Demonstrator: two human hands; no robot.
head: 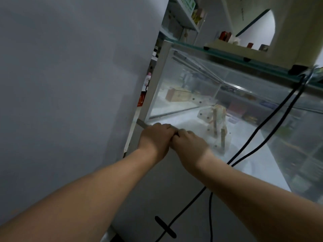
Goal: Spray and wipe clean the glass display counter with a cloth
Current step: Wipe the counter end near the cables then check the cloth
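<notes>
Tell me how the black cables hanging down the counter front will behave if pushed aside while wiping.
The black cables will probably flop and swing: they curve loosely down the glass front. Being thin, they likely weigh little. Since they hang from the glass top, they'd probably drift back.

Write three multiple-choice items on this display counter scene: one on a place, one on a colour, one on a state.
1. Where are the two hands?
A. At the lower left corner of the glass front
B. On the top shelf
C. On the wall

2. What colour are the cables hanging down the glass?
A. White
B. Black
C. Red

3. How do the hands stand to each other?
A. Far apart
B. Touching
C. One hidden

Key: 1 A, the left hand and right hand sit at the counter corner; 2 B, the cables look black; 3 B, knuckles meet.
</notes>
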